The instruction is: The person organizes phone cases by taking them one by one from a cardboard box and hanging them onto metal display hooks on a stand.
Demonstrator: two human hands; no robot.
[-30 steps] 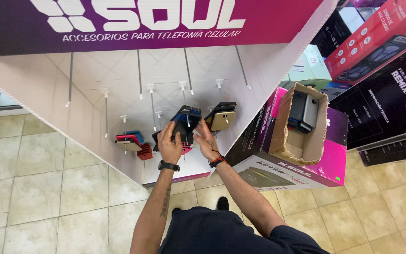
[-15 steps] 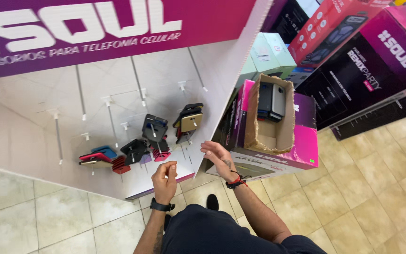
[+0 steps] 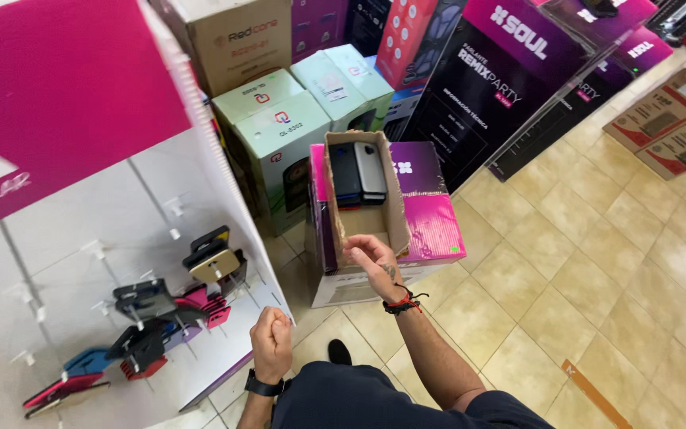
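My right hand (image 3: pixel 369 256) hovers with fingers loosely apart and holds nothing, just at the near end of an open brown cardboard box (image 3: pixel 391 226). That box lies on a magenta and white carton (image 3: pixel 434 230) and contains two flat packaged items (image 3: pixel 357 172), one dark and one grey. My left hand (image 3: pixel 271 340), with a black watch on the wrist, is curled into a fist near the lower edge of a white display panel (image 3: pixel 81 238). Several packaged phone accessories (image 3: pixel 170 306) hang on the panel's hooks.
Pale green boxes (image 3: pixel 279 135) and tall dark and magenta speaker cartons (image 3: pixel 502 71) stand behind the open box. More brown cartons (image 3: pixel 676 135) lie at the far right. The floor (image 3: pixel 597 286) is beige tile. My dark shoe (image 3: pixel 338 351) shows below.
Both hands have come off the hanging packages and dropped away from the panel. The view has swung right, and my right hand has moved over to the open cardboard box.
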